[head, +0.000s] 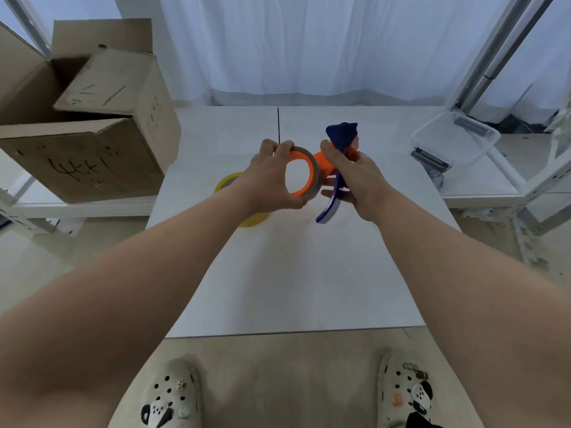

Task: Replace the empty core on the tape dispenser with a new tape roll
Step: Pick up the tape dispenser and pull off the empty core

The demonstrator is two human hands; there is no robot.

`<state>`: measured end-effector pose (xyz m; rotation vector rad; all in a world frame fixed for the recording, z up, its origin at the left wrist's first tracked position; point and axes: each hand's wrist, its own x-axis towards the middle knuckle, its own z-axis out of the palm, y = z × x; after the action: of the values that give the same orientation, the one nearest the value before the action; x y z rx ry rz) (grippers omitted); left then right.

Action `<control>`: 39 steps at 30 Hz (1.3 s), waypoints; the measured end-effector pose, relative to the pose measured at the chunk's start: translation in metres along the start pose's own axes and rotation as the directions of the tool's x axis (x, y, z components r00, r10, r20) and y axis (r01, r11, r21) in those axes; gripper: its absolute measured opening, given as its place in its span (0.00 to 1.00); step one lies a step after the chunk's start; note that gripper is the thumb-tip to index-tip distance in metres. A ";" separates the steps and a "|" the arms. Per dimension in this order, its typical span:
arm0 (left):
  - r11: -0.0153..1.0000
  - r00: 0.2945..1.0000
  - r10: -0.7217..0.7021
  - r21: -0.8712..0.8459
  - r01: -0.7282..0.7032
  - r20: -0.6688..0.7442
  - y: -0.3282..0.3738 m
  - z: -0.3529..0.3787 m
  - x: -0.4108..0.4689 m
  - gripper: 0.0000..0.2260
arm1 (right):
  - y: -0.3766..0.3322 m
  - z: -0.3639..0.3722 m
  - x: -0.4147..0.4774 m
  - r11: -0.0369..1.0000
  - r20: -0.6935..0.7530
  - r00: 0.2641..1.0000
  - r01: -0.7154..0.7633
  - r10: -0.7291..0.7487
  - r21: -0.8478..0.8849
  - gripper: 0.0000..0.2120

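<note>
White table (pixel 293 273): near half bare, front edge unobstructed. Held above the centre, the left hand (pixel 268 177) has fingers curled round the brown empty core (pixel 315 177), which has an orange inner ring. The right hand (pixel 355 174) grips the blue-and-orange tape dispenser (pixel 341 134) just beside the core. A yellow tape roll (pixel 225 183) lies flat on the table, partly hidden under the left wrist. A cardboard box (pixel 92 134) stands beyond the left edge, and a clear container (pixel 457 140) beyond the right.

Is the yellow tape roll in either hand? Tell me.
No, the yellow tape roll lies flat on the table, and neither hand touches it.
</note>
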<state>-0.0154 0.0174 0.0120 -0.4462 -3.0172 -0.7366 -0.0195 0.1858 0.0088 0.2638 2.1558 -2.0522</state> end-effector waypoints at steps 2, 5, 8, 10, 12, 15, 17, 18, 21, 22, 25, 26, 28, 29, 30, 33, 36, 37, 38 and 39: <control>0.999 1.000 -0.004 0.047 0.004 0.007 -0.002 -0.003 0.000 0.45 | -0.003 0.001 -0.001 0.999 -0.003 1.000 -0.016 0.016 0.031 0.23; 0.997 1.000 -0.004 0.078 0.003 0.014 -0.004 -0.006 -0.003 0.47 | -0.003 0.001 -0.002 1.000 -0.015 1.000 -0.008 0.008 0.010 0.25; 0.998 0.999 0.015 0.061 -0.017 0.028 -0.004 -0.007 -0.006 0.46 | -0.003 0.000 -0.003 0.998 -0.030 1.000 0.001 -0.003 -0.060 0.25; 0.998 0.999 0.033 0.052 -0.034 0.033 -0.004 -0.008 -0.007 0.45 | -0.004 -0.001 -0.003 0.996 -0.051 0.999 0.010 -0.014 -0.087 0.25; 0.999 0.998 0.040 0.028 -0.041 0.043 -0.003 -0.008 -0.007 0.44 | -0.004 -0.002 -0.003 0.994 -0.083 0.996 0.033 -0.042 -0.108 0.23; 0.998 0.997 0.056 -0.037 -0.054 0.055 -0.003 -0.008 -0.006 0.40 | -0.002 -0.003 -0.003 0.987 -0.154 0.983 0.080 -0.101 -0.139 0.23; 0.994 0.998 0.063 -0.095 -0.060 0.025 -0.005 -0.009 -0.004 0.37 | 0.001 -0.006 0.000 0.976 -0.236 0.959 0.116 -0.158 -0.182 0.26; 0.994 0.999 0.047 -0.100 -0.049 -0.014 -0.008 -0.009 -0.002 0.37 | 0.001 -0.008 0.001 0.972 -0.279 0.943 0.130 -0.183 -0.197 0.26; 0.998 0.978 -0.061 -0.011 0.060 -0.201 -0.013 -0.010 0.004 0.40 | 0.001 -0.018 0.001 0.978 -0.371 0.909 0.143 -0.190 -0.150 0.28; 0.994 0.965 -0.100 0.018 0.108 -0.242 -0.012 -0.011 0.005 0.40 | 0.001 -0.022 0.001 0.983 -0.380 0.908 0.145 -0.179 -0.114 0.28; 0.982 0.951 -0.146 0.074 0.172 -0.271 -0.011 -0.008 0.003 0.41 | 0.004 -0.029 -0.001 0.990 -0.394 0.910 0.141 -0.129 0.001 0.26; 0.983 0.953 -0.147 0.071 0.171 -0.265 -0.011 -0.006 0.002 0.42 | 0.006 -0.032 -0.001 0.990 -0.398 0.909 0.137 -0.120 0.015 0.26; 0.985 0.961 -0.140 0.063 0.159 -0.239 -0.011 0.001 0.004 0.42 | 0.010 -0.038 -0.002 0.992 -0.394 0.911 0.129 -0.120 -0.003 0.23; 0.986 0.967 -0.127 0.076 0.147 -0.220 -0.010 0.004 0.006 0.42 | 0.012 -0.041 -0.003 0.992 -0.387 0.914 0.124 -0.121 -0.018 0.21; 0.987 0.975 -0.106 0.099 0.127 -0.198 -0.009 0.008 0.008 0.42 | 0.013 -0.044 -0.003 0.993 -0.379 0.918 0.116 -0.116 -0.024 0.19; 0.990 0.994 -0.032 0.136 0.046 -0.101 -0.002 0.022 0.017 0.42 | 0.019 -0.054 -0.004 0.998 -0.371 0.926 0.067 -0.065 -0.007 0.13; 0.982 1.000 0.011 0.187 -0.006 -0.025 0.003 0.040 0.026 0.42 | 0.023 -0.063 -0.006 0.998 -0.353 0.935 -0.003 0.024 0.059 0.11; 0.974 1.000 0.023 0.226 -0.022 -0.002 0.004 0.045 0.028 0.42 | 0.025 -0.065 -0.006 0.997 -0.342 0.938 -0.023 0.046 0.072 0.13; 0.966 0.999 0.029 0.258 -0.032 0.015 0.005 0.051 0.030 0.43 | 0.026 -0.067 -0.006 0.997 -0.335 0.940 -0.039 0.062 0.073 0.14; 0.962 0.999 0.026 0.273 -0.030 0.019 0.006 0.056 0.032 0.42 | 0.028 -0.069 -0.006 0.996 -0.331 0.941 -0.053 0.072 0.068 0.15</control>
<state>-0.0410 0.0562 -0.0328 -0.4846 -3.0536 -0.3066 -0.0064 0.2561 -0.0135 0.7266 2.2328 -2.1671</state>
